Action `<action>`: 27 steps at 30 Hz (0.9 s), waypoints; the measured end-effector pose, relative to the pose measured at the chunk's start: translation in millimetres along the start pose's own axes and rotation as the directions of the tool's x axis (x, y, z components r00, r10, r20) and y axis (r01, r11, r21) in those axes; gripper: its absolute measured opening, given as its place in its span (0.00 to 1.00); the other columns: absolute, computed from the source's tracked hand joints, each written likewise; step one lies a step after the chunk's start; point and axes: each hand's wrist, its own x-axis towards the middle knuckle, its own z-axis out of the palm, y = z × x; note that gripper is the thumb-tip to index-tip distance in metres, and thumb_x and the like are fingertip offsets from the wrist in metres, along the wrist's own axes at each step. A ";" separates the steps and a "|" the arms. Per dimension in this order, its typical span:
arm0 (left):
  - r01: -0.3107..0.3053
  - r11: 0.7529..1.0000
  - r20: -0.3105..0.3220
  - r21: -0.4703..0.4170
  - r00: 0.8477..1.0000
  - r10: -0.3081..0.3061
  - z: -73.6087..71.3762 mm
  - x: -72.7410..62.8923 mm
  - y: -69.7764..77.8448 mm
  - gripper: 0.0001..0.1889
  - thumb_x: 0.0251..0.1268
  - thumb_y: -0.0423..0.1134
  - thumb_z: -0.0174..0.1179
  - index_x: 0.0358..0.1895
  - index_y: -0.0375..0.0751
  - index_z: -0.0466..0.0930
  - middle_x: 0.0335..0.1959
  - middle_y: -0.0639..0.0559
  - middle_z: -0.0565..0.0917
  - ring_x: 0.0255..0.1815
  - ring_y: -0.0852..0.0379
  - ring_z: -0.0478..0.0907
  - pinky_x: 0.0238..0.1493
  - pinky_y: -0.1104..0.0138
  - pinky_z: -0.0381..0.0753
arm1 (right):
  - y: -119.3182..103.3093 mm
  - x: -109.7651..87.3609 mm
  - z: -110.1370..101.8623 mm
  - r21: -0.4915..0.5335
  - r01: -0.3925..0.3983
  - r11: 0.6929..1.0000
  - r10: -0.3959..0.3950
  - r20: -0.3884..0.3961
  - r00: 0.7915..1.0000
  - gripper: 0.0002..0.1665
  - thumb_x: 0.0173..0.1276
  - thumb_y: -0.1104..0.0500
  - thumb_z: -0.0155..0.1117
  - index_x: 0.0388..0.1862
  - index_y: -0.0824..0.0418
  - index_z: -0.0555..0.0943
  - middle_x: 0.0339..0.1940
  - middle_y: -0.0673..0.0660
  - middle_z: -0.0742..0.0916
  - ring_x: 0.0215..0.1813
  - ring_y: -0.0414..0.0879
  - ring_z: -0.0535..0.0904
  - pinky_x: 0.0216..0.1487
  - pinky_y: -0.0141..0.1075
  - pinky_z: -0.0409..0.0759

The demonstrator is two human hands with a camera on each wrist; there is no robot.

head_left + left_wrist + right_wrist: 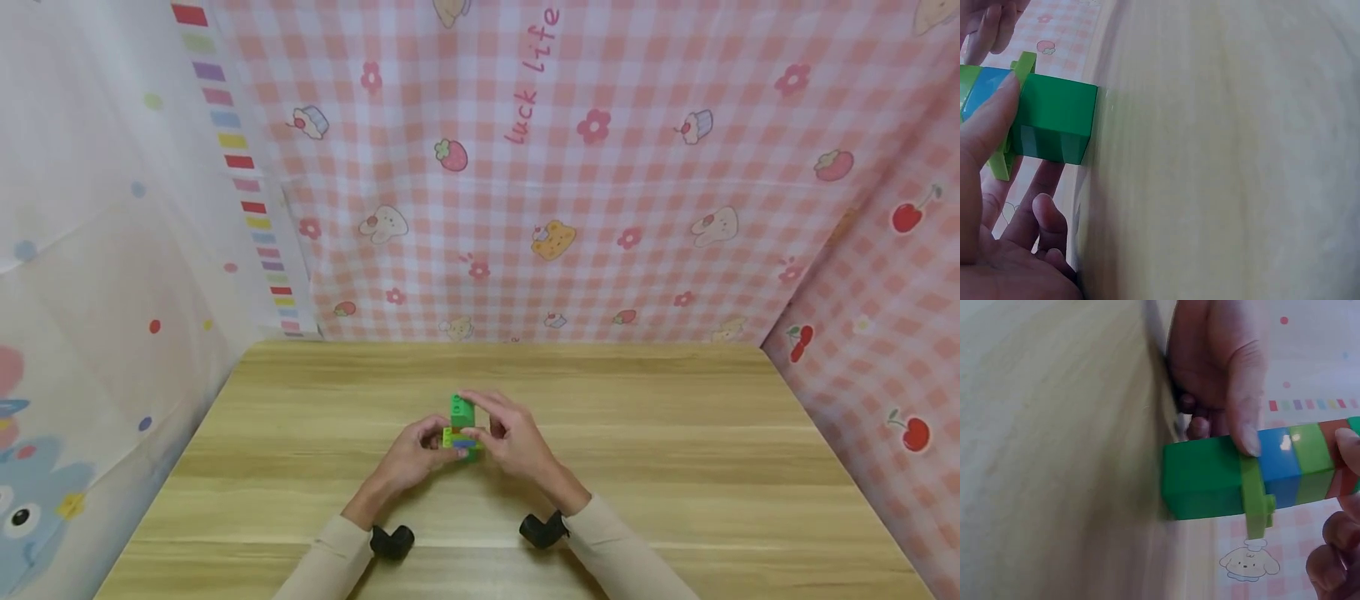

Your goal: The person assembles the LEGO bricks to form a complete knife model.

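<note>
A stack of toy building bricks (461, 412) stands upright over the table, between both hands. At its foot is a dark green brick (1200, 481). Above that comes a lime plate (1254, 506) wider than the stack, then a blue brick (1280, 465), a lime brick (1312, 450), a red brick (1339, 482) and a green brick on top. My left hand (409, 458) grips the lower part, its thumb across the lime plate and blue brick. From the other side my right hand (517, 437) holds the upper part, thumb on the red brick, a finger at the top brick.
The wooden table (675, 467) runs back to a pink checked cloth (525, 192). White cloth hangs on the left, cherry-print cloth (885, 333) on the right. Each wrist carries a black camera mount, such as the left one (392, 542).
</note>
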 end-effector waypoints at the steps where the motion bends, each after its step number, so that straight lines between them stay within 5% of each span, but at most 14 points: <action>1: 0.003 1.000 0.001 -0.003 1.000 -0.003 0.1 -1.0 2.0 0.14 0.60 0.39 0.71 0.48 0.45 0.82 0.31 0.52 0.72 0.35 0.54 0.66 0.35 0.66 0.64 | 0.0 -1.0 0.3 -0.010 0.001 1.000 -0.001 0.002 1.000 0.31 0.64 0.64 0.70 0.67 0.59 0.76 0.57 0.58 0.83 0.24 0.35 0.66 0.23 0.26 0.67; 8: -0.004 1.000 -0.007 -0.031 1.000 0.004 -1.1 -13.8 29.9 0.13 0.59 0.37 0.71 0.47 0.41 0.83 0.31 0.51 0.76 0.36 0.53 0.69 0.37 0.65 0.66 | -0.7 -7.2 4.2 -0.052 -0.008 0.999 0.007 -0.024 1.000 0.36 0.62 0.67 0.71 0.70 0.59 0.73 0.53 0.57 0.83 0.27 0.38 0.68 0.25 0.27 0.69; 16: 0.047 0.995 -0.080 -0.090 0.995 -0.055 8.1 0.2 1.9 0.22 0.56 0.43 0.73 0.55 0.48 0.81 0.45 0.51 0.87 0.46 0.53 0.79 0.50 0.59 0.75 | 1.9 -9.4 3.8 -0.066 -0.072 0.995 0.063 -0.132 0.989 0.35 0.62 0.65 0.72 0.69 0.60 0.73 0.43 0.57 0.85 0.34 0.44 0.74 0.32 0.31 0.73; 27: -0.016 0.976 -0.097 -0.215 0.995 -0.005 16.7 -3.4 14.8 0.30 0.59 0.43 0.72 0.66 0.51 0.73 0.46 0.46 0.87 0.50 0.51 0.83 0.50 0.60 0.80 | -3.3 -4.8 -4.4 0.043 -0.229 0.973 0.233 -0.192 0.953 0.33 0.65 0.63 0.70 0.69 0.59 0.74 0.51 0.60 0.87 0.34 0.49 0.78 0.36 0.35 0.76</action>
